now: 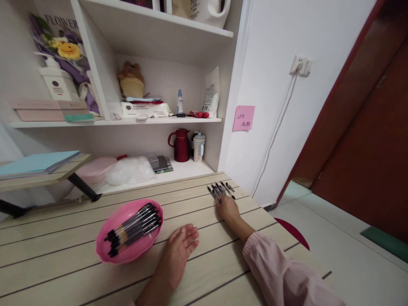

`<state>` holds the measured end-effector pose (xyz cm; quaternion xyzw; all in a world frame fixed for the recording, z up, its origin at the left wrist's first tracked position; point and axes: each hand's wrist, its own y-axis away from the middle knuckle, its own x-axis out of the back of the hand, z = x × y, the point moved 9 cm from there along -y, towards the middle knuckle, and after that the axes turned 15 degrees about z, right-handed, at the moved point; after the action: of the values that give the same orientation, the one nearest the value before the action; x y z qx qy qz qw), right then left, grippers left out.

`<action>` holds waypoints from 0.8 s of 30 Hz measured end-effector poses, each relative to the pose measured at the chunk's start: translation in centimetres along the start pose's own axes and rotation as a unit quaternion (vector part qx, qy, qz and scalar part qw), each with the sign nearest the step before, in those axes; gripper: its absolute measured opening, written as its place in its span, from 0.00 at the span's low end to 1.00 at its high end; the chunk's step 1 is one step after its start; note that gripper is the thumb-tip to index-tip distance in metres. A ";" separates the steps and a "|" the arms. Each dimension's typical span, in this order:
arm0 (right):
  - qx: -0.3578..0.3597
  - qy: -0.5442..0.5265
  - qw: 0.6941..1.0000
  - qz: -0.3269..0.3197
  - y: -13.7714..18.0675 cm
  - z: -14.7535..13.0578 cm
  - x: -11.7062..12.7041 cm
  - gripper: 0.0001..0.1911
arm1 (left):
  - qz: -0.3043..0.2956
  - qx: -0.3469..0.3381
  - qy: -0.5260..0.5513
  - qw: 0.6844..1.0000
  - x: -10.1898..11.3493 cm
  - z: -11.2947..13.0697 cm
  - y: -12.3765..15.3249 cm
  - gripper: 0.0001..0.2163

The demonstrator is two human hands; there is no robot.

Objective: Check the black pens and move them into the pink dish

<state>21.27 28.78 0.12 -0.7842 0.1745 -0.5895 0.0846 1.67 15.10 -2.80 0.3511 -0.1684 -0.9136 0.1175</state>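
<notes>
A pink bowl (105,250) on the wooden table (63,238) holds several black pens (135,227). My left hand (180,246) lies just right of the bowl, palm up with fingers spread, holding nothing. My right hand (228,208), in a pink sleeve, reaches to the far edge of the table. Its fingers rest on a loose row of several black pens (219,190) lying there; the fingertips are curled down onto them and whether they grip one is hidden.
White shelves (143,121) stand behind the table with a red jug (181,145), a white cup (199,147), boxes and a plush toy. A pink sticky note (243,117) hangs on the wall. A red door (366,140) stands at right.
</notes>
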 end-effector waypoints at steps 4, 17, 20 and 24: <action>-0.001 -0.005 1.000 0.008 0.0 -0.1 0.1 0.11 | 0.007 0.001 0.000 1.000 0.1 0.0 0.0 0.13; 0.005 -0.006 1.000 0.006 -0.9 2.2 1.5 0.11 | 0.005 0.003 -0.001 1.000 0.1 -0.1 0.0 0.11; 0.020 0.003 1.000 -0.002 -1.1 1.4 1.1 0.10 | 0.004 0.004 -0.001 1.000 0.0 0.0 0.0 0.12; 0.029 0.011 1.000 -0.005 -1.6 0.6 0.9 0.09 | 0.000 0.005 -0.002 1.000 0.0 0.0 0.0 0.12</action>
<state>22.30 29.92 1.30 -0.7755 0.1548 -0.6035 0.1025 1.64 15.10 -2.79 0.3501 -0.1730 -0.9134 0.1152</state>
